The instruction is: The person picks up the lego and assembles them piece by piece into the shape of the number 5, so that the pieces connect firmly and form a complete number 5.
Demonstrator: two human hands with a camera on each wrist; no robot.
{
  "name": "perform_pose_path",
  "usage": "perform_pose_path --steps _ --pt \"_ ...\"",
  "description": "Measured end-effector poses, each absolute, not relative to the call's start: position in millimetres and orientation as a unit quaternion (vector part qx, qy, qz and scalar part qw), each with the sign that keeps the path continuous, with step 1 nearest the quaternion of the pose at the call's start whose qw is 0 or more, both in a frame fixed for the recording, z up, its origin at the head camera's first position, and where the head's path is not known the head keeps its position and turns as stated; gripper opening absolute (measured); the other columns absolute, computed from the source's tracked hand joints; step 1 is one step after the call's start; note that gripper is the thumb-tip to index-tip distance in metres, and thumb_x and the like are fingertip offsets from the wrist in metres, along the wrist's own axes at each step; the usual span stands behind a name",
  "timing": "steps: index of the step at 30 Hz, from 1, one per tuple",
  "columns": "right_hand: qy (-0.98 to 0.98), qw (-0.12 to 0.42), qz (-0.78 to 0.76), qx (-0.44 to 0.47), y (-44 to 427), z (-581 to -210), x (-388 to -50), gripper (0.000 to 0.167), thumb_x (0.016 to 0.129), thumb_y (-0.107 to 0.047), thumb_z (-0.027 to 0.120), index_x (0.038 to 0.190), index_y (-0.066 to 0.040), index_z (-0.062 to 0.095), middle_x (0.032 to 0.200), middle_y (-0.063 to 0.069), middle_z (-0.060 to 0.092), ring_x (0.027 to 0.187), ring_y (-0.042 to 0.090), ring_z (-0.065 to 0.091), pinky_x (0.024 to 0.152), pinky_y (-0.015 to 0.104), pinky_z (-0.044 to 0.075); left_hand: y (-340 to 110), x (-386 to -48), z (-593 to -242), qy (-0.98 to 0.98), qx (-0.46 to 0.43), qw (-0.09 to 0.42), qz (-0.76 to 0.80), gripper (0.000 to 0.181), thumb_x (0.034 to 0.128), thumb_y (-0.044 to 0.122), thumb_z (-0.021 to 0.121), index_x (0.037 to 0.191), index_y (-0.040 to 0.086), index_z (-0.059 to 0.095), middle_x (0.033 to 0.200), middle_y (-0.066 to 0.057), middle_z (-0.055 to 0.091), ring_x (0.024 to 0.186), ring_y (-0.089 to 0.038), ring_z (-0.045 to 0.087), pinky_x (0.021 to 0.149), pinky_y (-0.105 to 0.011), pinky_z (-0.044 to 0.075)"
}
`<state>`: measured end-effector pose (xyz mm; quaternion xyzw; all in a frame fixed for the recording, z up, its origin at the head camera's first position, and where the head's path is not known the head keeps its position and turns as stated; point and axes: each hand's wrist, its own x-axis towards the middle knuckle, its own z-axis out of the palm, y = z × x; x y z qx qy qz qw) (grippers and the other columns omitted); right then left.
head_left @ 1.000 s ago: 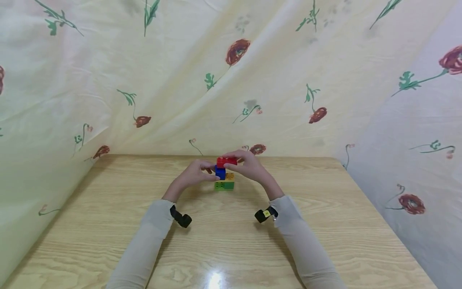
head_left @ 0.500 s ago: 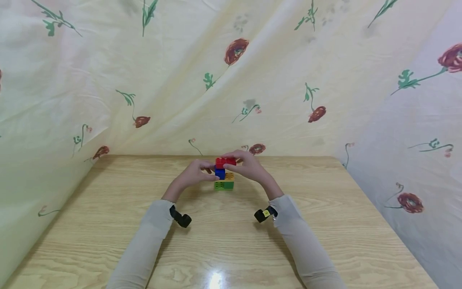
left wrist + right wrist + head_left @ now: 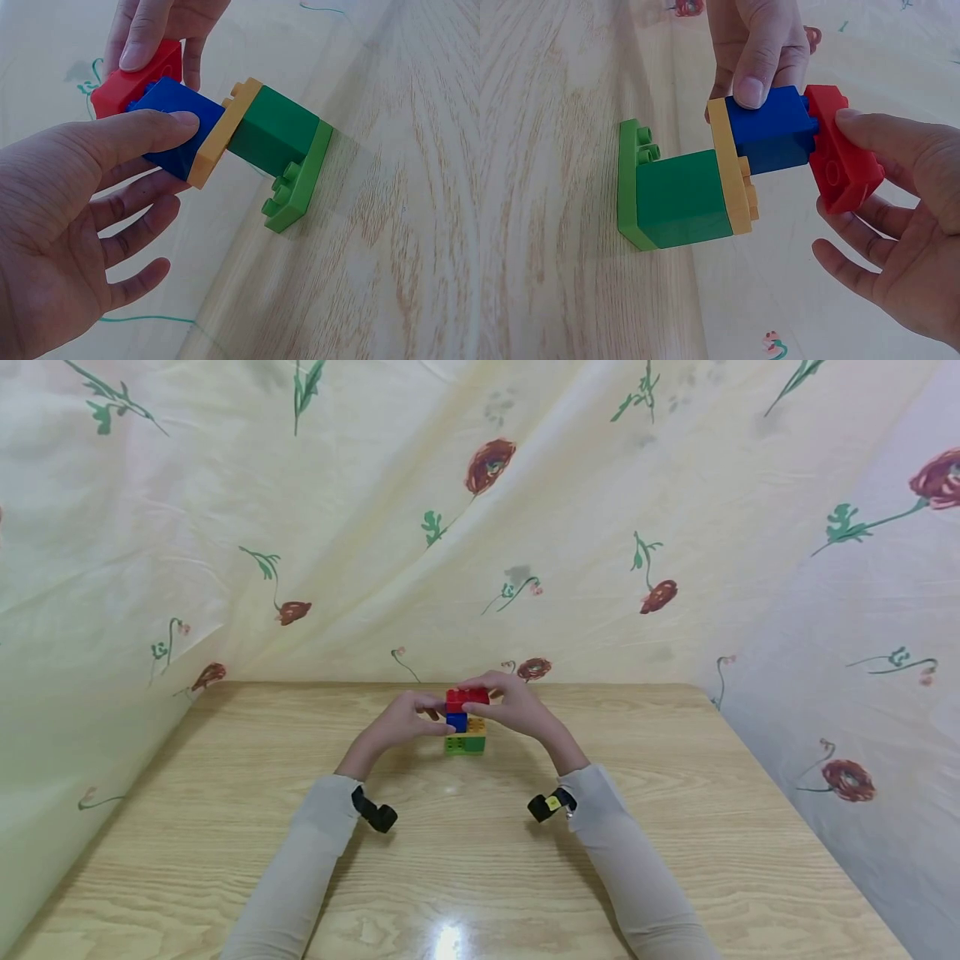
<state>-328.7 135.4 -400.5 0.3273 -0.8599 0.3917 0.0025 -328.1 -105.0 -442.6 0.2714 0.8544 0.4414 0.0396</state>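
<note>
A tower of toy building bricks stands upright on the table. At its foot lies a light green flat brick (image 3: 300,196), bearing a dark green block (image 3: 682,199). An orange flat brick (image 3: 731,165) crosses above that, with a blue block (image 3: 771,127) on its left part in the head view. My left hand (image 3: 401,722) pinches the blue block between thumb and fingers. From the right, my right hand (image 3: 517,706) holds a red brick (image 3: 844,161) by its sides. The red brick sits slightly tilted against the blue block's studs, some of which still show in the right wrist view.
The wood-grain table (image 3: 465,877) extends around the tower towards me and to both sides. A flowered cloth (image 3: 360,527) hangs close behind the tower and along the sides. Small black wrist cameras (image 3: 375,812) sit at both cuffs.
The red brick in my right hand has come down a little and shifted slightly left, now nearer the blue block. My left hand has kept its place on the blue block.
</note>
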Motion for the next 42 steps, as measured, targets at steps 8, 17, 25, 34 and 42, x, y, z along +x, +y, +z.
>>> perform_pose_path --steps 8,17,25,34,42 --pt "-0.860 0.001 0.396 0.324 135.1 -399.3 -328.0 0.036 0.092 -0.017 0.077 0.127 -0.012 0.072 0.123 0.008 0.070 0.111 0.024 0.061 0.098 0.047 0.051 -105.5 -327.9 -442.3 0.855 0.272 0.036 0.440 0.031 0.0888 0.022 0.081 0.117 0.009 0.076 0.116 -0.007 0.076 0.106 -0.025 0.065 0.102 -0.052 0.047" --pt "-0.860 -0.007 0.398 0.320 136.1 -400.2 -329.3 0.036 0.092 -0.016 0.077 0.127 -0.012 0.072 0.126 0.008 0.070 0.113 0.024 0.061 0.099 0.047 0.050 -105.3 -327.4 -441.2 0.855 0.273 0.035 0.440 0.032 0.0889 0.022 0.080 0.117 0.009 0.076 0.116 -0.007 0.076 0.106 -0.026 0.066 0.102 -0.052 0.047" --pt "-0.860 -0.009 0.399 0.317 136.5 -399.4 -329.2 0.035 0.092 -0.015 0.077 0.126 -0.012 0.072 0.126 0.008 0.070 0.113 0.024 0.061 0.099 0.047 0.051 -105.3 -326.8 -441.6 0.851 0.281 0.033 0.442 0.032 0.0894 0.022 0.080 0.118 0.009 0.076 0.115 -0.007 0.076 0.105 -0.025 0.065 0.102 -0.054 0.047" --pt "-0.856 -0.012 0.407 0.319 136.7 -398.2 -329.2 0.035 0.090 -0.015 0.078 0.124 -0.012 0.073 0.126 0.008 0.070 0.113 0.025 0.061 0.099 0.048 0.051 -105.4 -328.5 -442.4 0.848 0.280 0.036 0.448 0.034 0.0890 0.021 0.080 0.120 0.008 0.075 0.117 -0.009 0.076 0.106 -0.027 0.065 0.102 -0.055 0.047" --pt "-0.853 -0.014 0.415 0.317 138.1 -401.1 -331.9 0.036 0.091 -0.016 0.078 0.125 -0.010 0.072 0.126 0.010 0.071 0.112 0.026 0.061 0.099 0.049 0.052 -105.6 -327.9 -442.1 0.850 0.280 0.035 0.445 0.035 0.0891 0.019 0.080 0.121 0.008 0.074 0.115 -0.009 0.076 0.106 -0.027 0.065 0.103 -0.056 0.046"
